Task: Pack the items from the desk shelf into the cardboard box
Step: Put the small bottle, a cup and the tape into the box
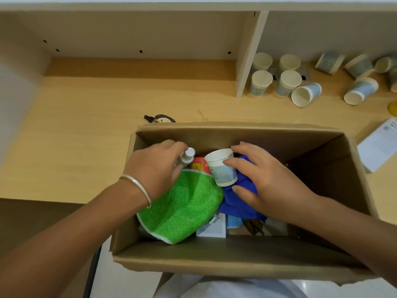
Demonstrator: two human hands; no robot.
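Observation:
The open cardboard box [236,258] sits at the desk's front edge. Both my hands are inside it. My left hand [156,168] grips a small white-capped bottle [187,157] near the box's back wall. My right hand [264,179] holds a paper cup [221,168], thumb and fingers curled round its side, above a blue cloth [236,203]. A green towel [182,209] lies in the box below my left hand. A red packet [198,166] shows between bottle and cup. Several paper cups [261,82] stand and lie on the desk shelf at the right.
A small black and white object [160,119] lies on the desk just behind the box. A white paper sheet [380,145] lies to the right of the box. The left shelf bay [139,69] holds nothing. White and light-blue items [211,230] lie at the box's bottom.

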